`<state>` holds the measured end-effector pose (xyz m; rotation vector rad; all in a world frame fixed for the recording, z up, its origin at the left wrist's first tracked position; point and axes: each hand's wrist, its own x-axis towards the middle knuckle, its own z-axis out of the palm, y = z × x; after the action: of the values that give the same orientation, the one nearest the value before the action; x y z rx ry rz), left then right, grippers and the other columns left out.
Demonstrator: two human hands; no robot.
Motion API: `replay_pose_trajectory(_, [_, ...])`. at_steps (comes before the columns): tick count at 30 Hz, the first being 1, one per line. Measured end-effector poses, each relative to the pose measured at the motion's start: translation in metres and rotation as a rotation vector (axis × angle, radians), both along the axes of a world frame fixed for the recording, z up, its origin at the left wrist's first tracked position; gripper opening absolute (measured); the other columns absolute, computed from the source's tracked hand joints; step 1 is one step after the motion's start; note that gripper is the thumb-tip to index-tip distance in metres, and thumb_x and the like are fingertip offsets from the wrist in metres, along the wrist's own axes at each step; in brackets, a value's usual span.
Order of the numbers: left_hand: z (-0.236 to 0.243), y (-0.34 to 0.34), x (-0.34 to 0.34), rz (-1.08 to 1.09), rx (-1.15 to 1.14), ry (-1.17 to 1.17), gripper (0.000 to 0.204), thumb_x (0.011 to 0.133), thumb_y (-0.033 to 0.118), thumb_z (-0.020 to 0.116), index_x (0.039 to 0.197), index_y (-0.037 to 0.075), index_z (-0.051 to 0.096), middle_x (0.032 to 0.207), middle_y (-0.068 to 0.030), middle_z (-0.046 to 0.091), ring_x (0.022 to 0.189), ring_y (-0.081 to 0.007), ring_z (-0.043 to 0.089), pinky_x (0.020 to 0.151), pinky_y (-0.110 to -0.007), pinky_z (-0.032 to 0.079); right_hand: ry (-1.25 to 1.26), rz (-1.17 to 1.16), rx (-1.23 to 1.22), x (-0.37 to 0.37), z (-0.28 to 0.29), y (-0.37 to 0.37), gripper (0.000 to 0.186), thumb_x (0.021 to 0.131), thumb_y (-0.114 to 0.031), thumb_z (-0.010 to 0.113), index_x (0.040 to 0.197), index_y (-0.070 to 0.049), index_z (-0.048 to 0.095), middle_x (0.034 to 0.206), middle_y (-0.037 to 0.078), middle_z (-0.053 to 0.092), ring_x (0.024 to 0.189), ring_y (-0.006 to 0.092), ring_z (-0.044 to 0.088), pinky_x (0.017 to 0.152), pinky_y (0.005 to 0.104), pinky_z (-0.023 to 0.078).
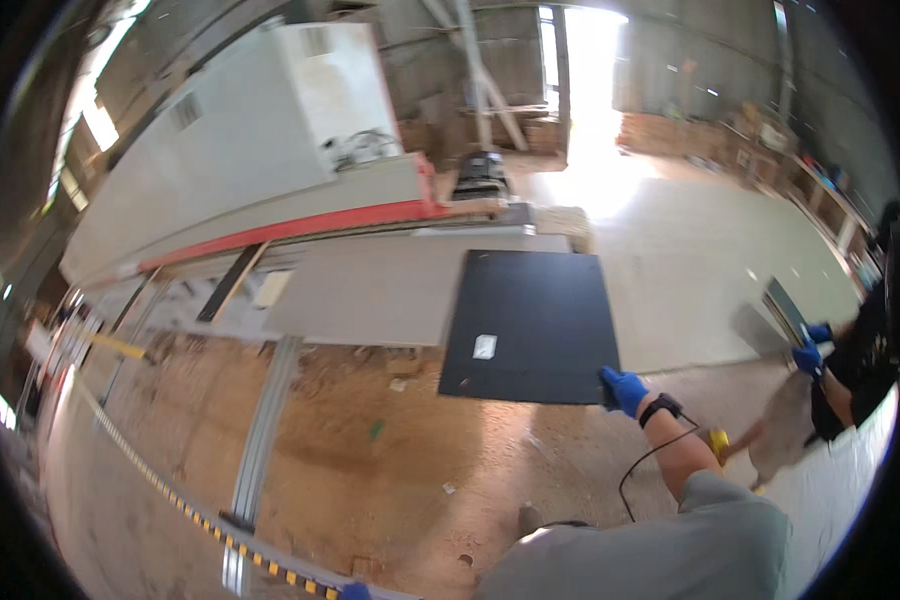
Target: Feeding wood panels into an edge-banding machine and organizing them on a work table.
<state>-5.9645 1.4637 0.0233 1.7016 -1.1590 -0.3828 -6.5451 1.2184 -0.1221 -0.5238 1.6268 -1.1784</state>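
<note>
A flat, dark square panel (540,320) with a small white label is held out in front of me, its far part over the pale board on the machine bed. My right hand (625,390), in a blue glove, is closed on the panel's near right corner; the fingertips under it are hidden. On that wrist sits a black band with a dark cord hanging from it. Only a bit of blue glove, my left hand (354,592), shows at the lower edge, beside a rail with black and yellow marks. Its fingers cannot be made out.
A large machine with a pale housing (340,80) and a red-edged beam (300,232) spans the left. A pale board (370,290) lies on its bed, above a metal rail (265,430). At right, a co-worker in blue gloves holds dark-faced panels (787,312). Scraps litter the dusty floor.
</note>
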Motion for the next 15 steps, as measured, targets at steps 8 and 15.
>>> replay_pose_trajectory(8, [-0.144, -0.044, -0.138, -0.473, 0.274, 1.144, 0.045, 0.093, 0.021, 0.060, 0.135, 0.011, 0.049, 0.122, -0.0137, 0.059, 0.107, -0.0335, 0.061, 0.106, -0.051, 0.040, 0.037, -0.040, 0.096, 0.020, 0.032, 0.174, 0.046, 0.095, -0.046, 0.062, 0.096, 0.000, 0.065, 0.074, 0.010, 0.067, 0.055, 0.0208, 0.065, 0.049, 0.0327, 0.053])
replay_pose_trajectory(15, [-0.149, -0.098, -0.205, -0.591, 0.288, 1.594, 0.051, 0.096, 0.015, 0.060, 0.143, 0.013, 0.043, 0.125, -0.0094, 0.060, 0.110, -0.0282, 0.059, 0.101, -0.042, 0.047, 0.214, 0.156, 0.053, -0.002, 0.049, 0.227, 0.039, 0.094, -0.037, 0.062, 0.078, -0.002, 0.064, 0.061, 0.006, 0.059, 0.049, 0.0163, 0.056, 0.045, 0.0317, 0.045])
